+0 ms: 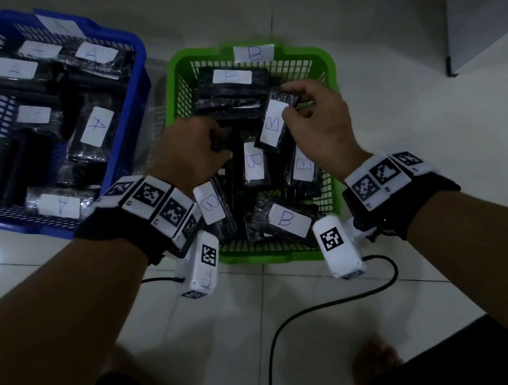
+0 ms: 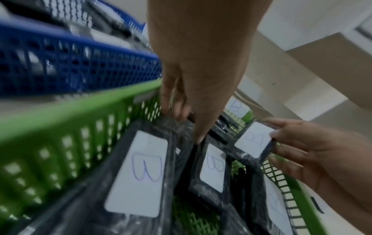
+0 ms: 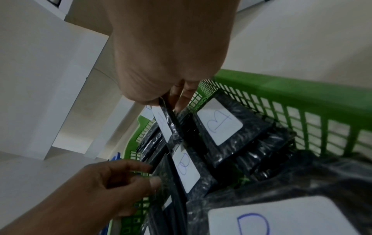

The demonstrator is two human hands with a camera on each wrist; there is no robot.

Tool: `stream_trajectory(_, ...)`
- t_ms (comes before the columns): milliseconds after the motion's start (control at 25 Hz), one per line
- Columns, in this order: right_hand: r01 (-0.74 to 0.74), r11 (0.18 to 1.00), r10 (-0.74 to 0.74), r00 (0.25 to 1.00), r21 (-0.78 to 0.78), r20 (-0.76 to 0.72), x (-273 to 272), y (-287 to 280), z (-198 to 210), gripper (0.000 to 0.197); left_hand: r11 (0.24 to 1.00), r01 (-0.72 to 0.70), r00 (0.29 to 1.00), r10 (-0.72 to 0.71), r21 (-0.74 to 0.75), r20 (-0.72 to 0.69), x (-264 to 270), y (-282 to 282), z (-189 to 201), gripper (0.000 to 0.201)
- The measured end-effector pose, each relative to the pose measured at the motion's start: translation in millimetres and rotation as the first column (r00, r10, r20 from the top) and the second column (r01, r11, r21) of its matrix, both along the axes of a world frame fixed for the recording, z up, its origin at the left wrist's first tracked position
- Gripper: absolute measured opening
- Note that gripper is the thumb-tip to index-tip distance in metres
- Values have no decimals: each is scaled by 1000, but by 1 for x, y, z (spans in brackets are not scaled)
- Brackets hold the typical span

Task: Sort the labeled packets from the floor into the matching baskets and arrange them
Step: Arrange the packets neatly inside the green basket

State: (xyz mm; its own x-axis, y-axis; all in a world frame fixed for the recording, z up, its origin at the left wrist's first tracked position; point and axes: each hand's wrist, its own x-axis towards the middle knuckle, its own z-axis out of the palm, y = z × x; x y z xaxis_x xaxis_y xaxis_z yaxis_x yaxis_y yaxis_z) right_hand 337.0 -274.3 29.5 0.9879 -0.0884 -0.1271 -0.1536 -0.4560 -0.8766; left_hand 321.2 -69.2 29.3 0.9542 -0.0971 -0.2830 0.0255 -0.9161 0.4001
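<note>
The green basket (image 1: 325, 67) marked B holds several black packets with white B labels. My right hand (image 1: 291, 101) pinches the top end of one B packet (image 1: 273, 125) and holds it tilted above the others; in the right wrist view this packet (image 3: 164, 125) hangs edge-on from the fingers (image 3: 181, 97). My left hand (image 1: 217, 147) is inside the basket's left half, its thumb and fingers curled on the edge of another black packet (image 3: 163, 173) standing upright. The blue basket (image 1: 136, 88) at the left holds packets labeled A.
Both baskets stand side by side on a white tiled floor (image 1: 289, 289). A black cable (image 1: 292, 317) curls over the tiles in front of the green basket. A grey cabinet (image 1: 478, 2) stands at the far right. My knees show at the bottom edge.
</note>
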Motion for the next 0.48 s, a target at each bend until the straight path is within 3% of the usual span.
stream_trajectory(120, -11, 1000, 11, 1000, 23, -6, 0, 10, -2, 31, 977, 148, 979, -122, 155, -165, -10, 6, 9, 37)
stream_trajectory(200, -35, 998, 35, 999, 45, 6, 0, 16, -1, 33, 963, 210, 954, -163, 171, -253, -18, 3, 10, 42)
stream_trajectory(480, -166, 986, 166, 986, 16, -4, -1, 25, 0, 39, 986, 131, 962, -100, 107, -255, -24, 2, 9, 50)
